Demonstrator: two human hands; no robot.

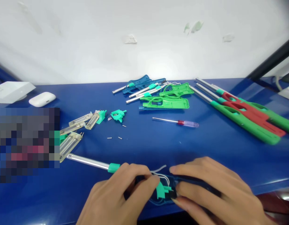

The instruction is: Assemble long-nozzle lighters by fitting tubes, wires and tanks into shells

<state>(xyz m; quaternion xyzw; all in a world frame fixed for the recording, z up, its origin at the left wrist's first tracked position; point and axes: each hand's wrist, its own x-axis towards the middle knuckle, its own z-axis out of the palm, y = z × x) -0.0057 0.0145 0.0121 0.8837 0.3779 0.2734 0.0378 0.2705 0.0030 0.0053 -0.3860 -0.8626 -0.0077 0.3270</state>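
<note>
An opened blue long-nosed gas lighter (158, 202) lies near the table's front edge under both hands. Its silver tube (90, 161) with a teal collar points left. My left hand (121, 193) is closed around the tube end of the lighter, thumb and index finger by the teal trigger piece (161, 190). White wires (166, 177) curve out just above that piece. From the right, my right hand (216, 187) grips the handle half, its fingertips at a small black part (170, 195). My fingers hide much of the shell.
Clear fuel tanks (70, 145), a loose teal trigger (118, 115) and several screws (120, 137) lie left of centre. Behind are a screwdriver (181, 122) and opened lighter shells (173, 102). Whole lighters (247, 122) lie right; a white earbud case (42, 99) sits left.
</note>
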